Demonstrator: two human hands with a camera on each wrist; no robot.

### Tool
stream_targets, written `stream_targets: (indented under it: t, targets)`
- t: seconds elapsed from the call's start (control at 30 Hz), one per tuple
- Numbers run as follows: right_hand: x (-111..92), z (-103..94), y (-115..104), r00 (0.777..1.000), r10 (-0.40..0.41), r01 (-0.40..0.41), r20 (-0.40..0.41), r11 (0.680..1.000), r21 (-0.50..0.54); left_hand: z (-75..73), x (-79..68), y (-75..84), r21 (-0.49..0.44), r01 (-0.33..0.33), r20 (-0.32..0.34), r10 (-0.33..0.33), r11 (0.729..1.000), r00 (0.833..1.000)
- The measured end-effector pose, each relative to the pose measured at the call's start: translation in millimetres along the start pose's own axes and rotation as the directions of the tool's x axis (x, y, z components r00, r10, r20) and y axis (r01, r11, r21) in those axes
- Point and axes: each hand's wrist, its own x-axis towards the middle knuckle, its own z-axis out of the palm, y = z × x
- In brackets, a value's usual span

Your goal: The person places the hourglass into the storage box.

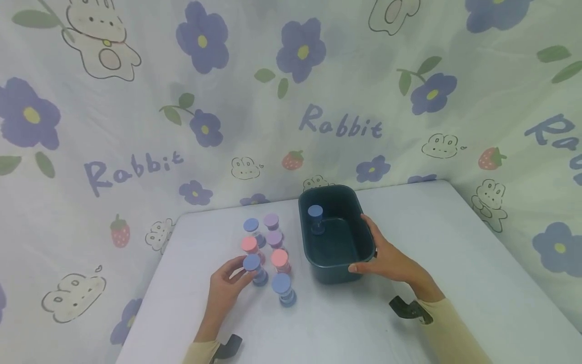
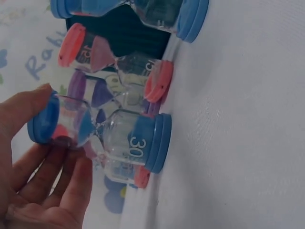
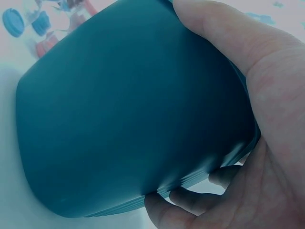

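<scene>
My left hand (image 1: 229,283) holds a blue-capped hourglass (image 1: 255,270) by its top, thumb on one side and fingers on the other. This hourglass (image 2: 138,138) bears the number 30, and its base appears to stand on the table. My right hand (image 1: 391,258) grips the near right corner of a dark teal plastic bin (image 1: 334,273), thumb at the rim and fingers along the outer side. Inside the bin, toward its left wall, one blue hourglass (image 1: 316,220) stands upright. Near my left hand are pink hourglasses (image 1: 281,261) and another blue hourglass (image 1: 284,290).
Purple hourglasses (image 1: 272,222) and one more blue hourglass (image 1: 251,226) stand farther back in the cluster, left of the bin. The white table (image 1: 345,328) meets a patterned curtain (image 1: 254,126) at the back. Dark wrist straps (image 1: 411,309) sit on both forearms.
</scene>
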Motion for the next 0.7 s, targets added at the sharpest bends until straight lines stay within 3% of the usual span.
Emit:
stream_targets:
  t: [0.33,0.53,0.7]
  targets:
    - [-1,0.6,-2,1.0,-0.004,0.003,0.007,1.0,0.023,-1.4,2.2,-3.6,-0.102,-0.078,-0.024,0.076,0.992,0.997]
    - [0,0.4,-1,1.0,-0.002,0.002,0.0,1.0,0.007,-5.3,1.4,8.8,-0.255,-0.128,-0.029,0.125,0.958,0.992]
    - [0,0.5,1,1.0,0.005,-0.005,-0.003,1.0,0.002,-8.8,3.7,21.1,-0.283,-0.186,-0.039,0.183,0.941,0.982]
